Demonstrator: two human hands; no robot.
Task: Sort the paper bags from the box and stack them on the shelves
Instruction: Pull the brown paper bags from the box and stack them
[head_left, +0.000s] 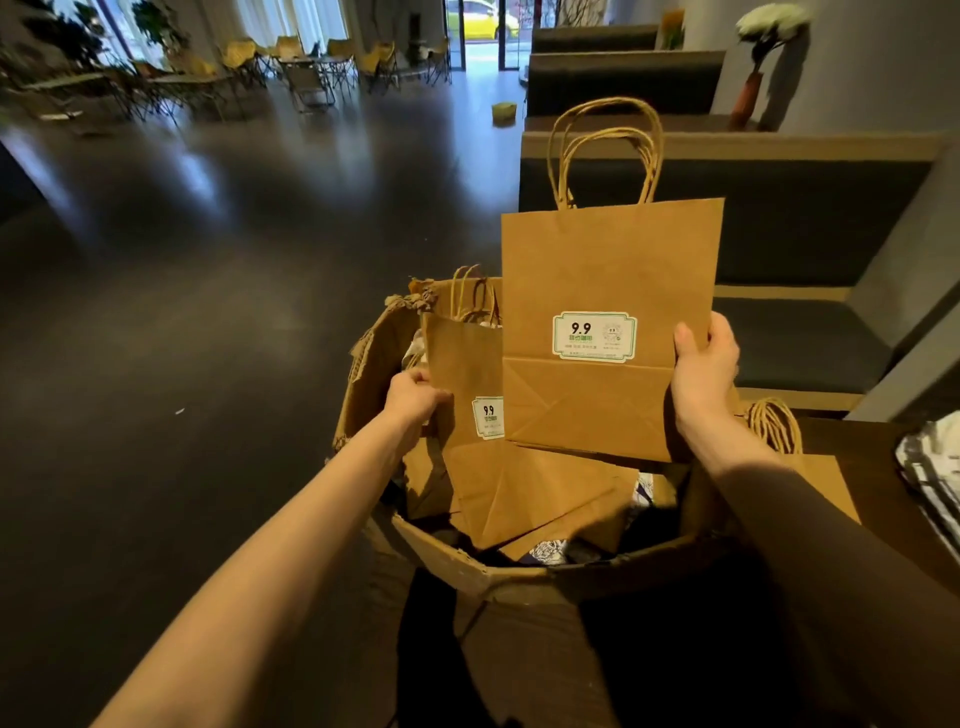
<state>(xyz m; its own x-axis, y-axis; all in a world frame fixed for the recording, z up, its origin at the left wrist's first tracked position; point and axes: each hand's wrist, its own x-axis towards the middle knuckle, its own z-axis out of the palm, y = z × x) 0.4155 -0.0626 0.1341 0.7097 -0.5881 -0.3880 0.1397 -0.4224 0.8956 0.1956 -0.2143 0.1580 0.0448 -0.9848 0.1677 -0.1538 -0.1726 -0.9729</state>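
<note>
The right hand (704, 376) grips an upright flat brown paper bag with twisted handles (608, 291) by its right edge above the torn cardboard box (519, 571). The left hand (415, 400) pinches a second brown bag (467, 395) in the box; its fingers are hidden behind it.

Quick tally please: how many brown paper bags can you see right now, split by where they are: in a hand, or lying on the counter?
Held up by the right hand: 1, the raised bag.
Gripped by the left hand over the cardboard box: 1, the second bag.
Flat on the counter: 1, the counter bag.
Total: 3 plainly visible.
</note>
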